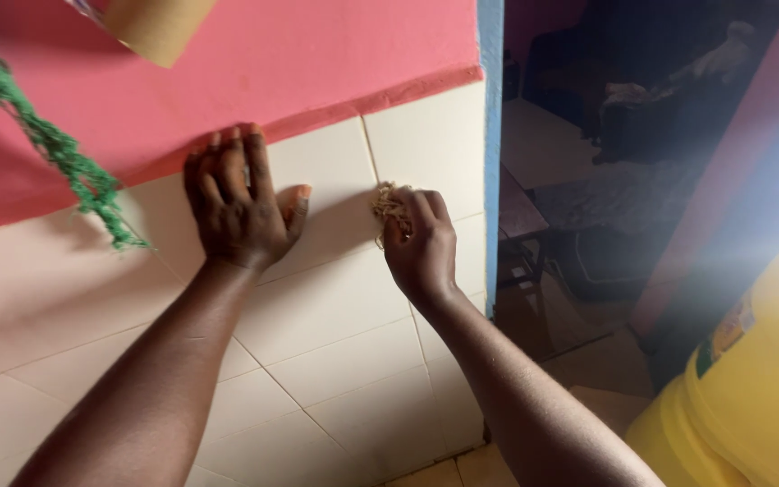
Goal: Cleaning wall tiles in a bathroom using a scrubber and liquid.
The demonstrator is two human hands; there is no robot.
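We clamp our right hand (423, 245) on a tan scouring pad (389, 204) against the cream wall tiles (335, 307); at nine o'clock, our left hand (238, 209) lies flat, fingers apart.

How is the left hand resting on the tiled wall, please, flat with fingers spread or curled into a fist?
Flat and spread: the left hand lies palm-down on the cream tiled wall, fingers extended to the pink paint edge.

Soft daylight on the tiled wall (335, 298), hazy glare at right, dim doorway (642, 108) beyond.
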